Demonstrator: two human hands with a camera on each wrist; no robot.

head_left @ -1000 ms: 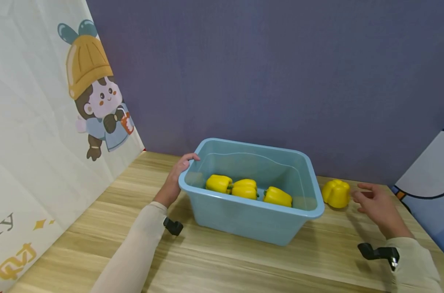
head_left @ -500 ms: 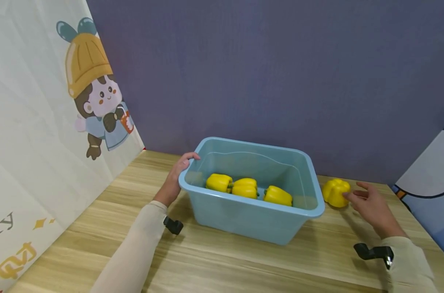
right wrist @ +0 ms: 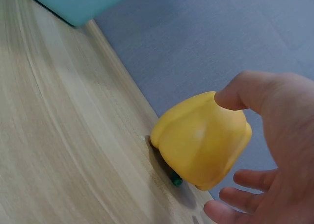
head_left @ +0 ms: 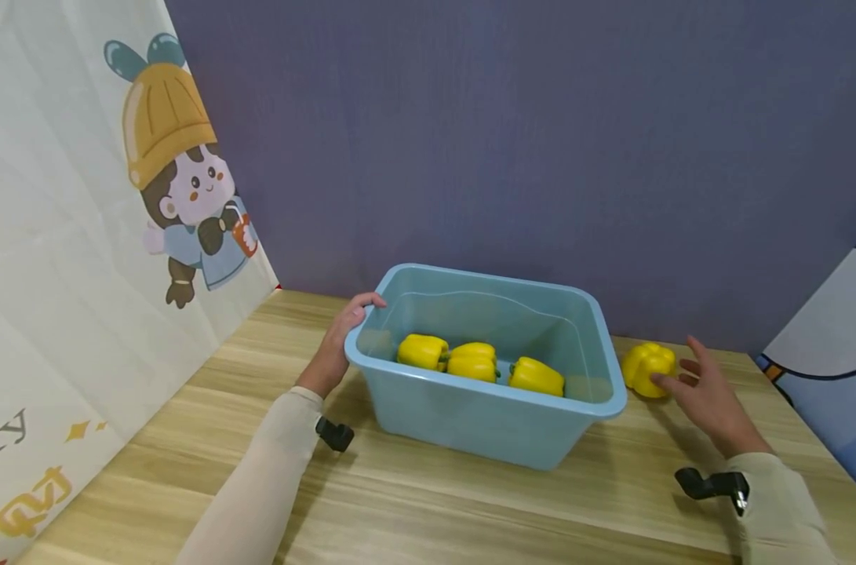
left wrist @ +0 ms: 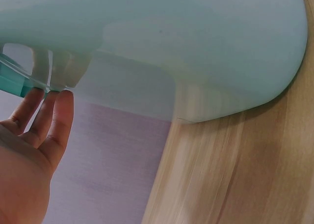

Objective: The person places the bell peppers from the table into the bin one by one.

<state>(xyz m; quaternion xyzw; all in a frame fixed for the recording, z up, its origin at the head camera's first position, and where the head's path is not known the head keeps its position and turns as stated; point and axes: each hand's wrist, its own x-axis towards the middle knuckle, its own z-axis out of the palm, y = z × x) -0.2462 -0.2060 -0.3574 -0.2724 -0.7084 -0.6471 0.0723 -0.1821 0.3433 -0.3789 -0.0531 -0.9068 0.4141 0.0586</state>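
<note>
My left hand (head_left: 336, 351) grips the left rim of a light blue plastic tub (head_left: 463, 428); in the left wrist view its fingers (left wrist: 60, 123) reach up to the rim. Inside the tub lie three yellow bell peppers (head_left: 472, 363) on their sides. Another yellow bell pepper (head_left: 645, 365) stands on the table to the tub's right, its green stem (right wrist: 176, 180) underneath. Beside it is my right hand (head_left: 715, 404), thumb and fingers spread apart. The thumb overlaps the pepper in the right wrist view, while the other fingers stay off to its far side; firm contact cannot be made out.
A wood-grain table (head_left: 428, 526) carries everything. Behind the tub rises a dark grey-blue panel (head_left: 484, 141). White printed sheets with cartoon figures (head_left: 187, 188) border the table at left and right. A black camera mount (head_left: 710, 485) sits on each wrist.
My right hand has moved left and a little forward, bringing its thumb over the standing pepper. Its fingers have spread wider. The left hand and the tub stay in place.
</note>
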